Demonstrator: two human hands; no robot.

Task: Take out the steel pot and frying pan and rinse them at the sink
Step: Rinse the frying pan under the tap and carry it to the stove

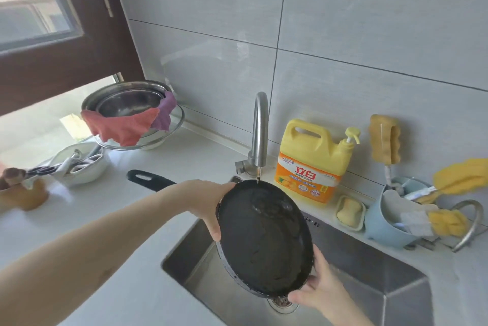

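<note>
I am gripping the round black frying pan point(264, 239) by its rim with both hands: my left hand point(208, 205) is clasping the upper left edge, my right hand point(314, 291) the lower right. It is tilting over the stainless steel sink point(369, 280), its long handle point(148, 179) reaching over the white countertop point(111, 220). The curved steel faucet point(258, 130) is running onto its top edge. A yellow detergent jug point(314, 162) is standing at the sink's back edge, before grey wall tiles point(343, 35).
</note>
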